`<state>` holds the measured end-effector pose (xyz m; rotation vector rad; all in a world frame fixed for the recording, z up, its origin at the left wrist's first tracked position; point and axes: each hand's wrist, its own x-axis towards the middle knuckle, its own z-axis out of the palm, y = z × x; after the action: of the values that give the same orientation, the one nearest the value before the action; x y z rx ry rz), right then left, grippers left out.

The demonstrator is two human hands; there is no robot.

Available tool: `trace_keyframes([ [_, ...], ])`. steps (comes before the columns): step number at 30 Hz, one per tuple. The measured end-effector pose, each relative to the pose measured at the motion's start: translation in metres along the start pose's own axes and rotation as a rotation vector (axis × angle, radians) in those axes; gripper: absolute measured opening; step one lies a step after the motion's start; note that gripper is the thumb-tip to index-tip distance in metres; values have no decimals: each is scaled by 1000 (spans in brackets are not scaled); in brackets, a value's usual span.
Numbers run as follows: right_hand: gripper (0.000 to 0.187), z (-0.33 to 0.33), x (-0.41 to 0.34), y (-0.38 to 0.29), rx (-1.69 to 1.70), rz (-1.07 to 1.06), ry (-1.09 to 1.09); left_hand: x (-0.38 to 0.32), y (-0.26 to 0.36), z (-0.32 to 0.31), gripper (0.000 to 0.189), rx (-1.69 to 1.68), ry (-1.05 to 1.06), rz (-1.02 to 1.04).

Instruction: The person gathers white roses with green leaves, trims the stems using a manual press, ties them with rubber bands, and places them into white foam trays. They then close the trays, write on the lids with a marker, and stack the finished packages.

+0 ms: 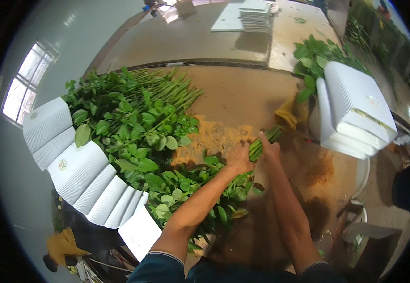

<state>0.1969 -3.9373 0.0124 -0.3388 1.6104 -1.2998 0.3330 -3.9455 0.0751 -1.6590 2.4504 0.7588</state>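
My left hand point(239, 157) is closed around a bundle of green cut stems point(257, 149). On the other side of the same bundle, my right hand point(270, 148) grips it close to the cut ends. The bundle's leafy part point(190, 184) trails to the left under my left forearm. White corrugated cardboard wraps point(81, 173) curve around the leafy ends at the left; whatever they enclose is hidden. Beyond my left hand lies a large pile of leafy stems point(130, 116), its cut ends pointing right. A crumpled yellow piece of material point(288, 113) is just past the stem ends.
The brown worktop point(240, 85) is stained and worn. At the right stands a white corrugated-wrapped bunch point(360, 106) with leaves behind it. A stack of white sheets point(255, 17) rests on the far table. A dark blue bin point(408, 187) is at right; a person in yellow point(65, 247) is lower left.
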Motion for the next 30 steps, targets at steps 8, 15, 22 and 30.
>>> trace_keyframes([
  [8,45,-78,-29,55,37,-44,-137,-1,6,10,91,-91,-154,-129],
  [15,50,-46,-42,23,83,147,-64,-4,17,18,73,-30,-213,-77],
  [22,47,-62,-58,9,307,199,-199,-16,25,17,63,-179,-219,0],
  [30,18,-114,-99,-8,858,-88,-66,-84,97,13,66,-56,-254,268],
])
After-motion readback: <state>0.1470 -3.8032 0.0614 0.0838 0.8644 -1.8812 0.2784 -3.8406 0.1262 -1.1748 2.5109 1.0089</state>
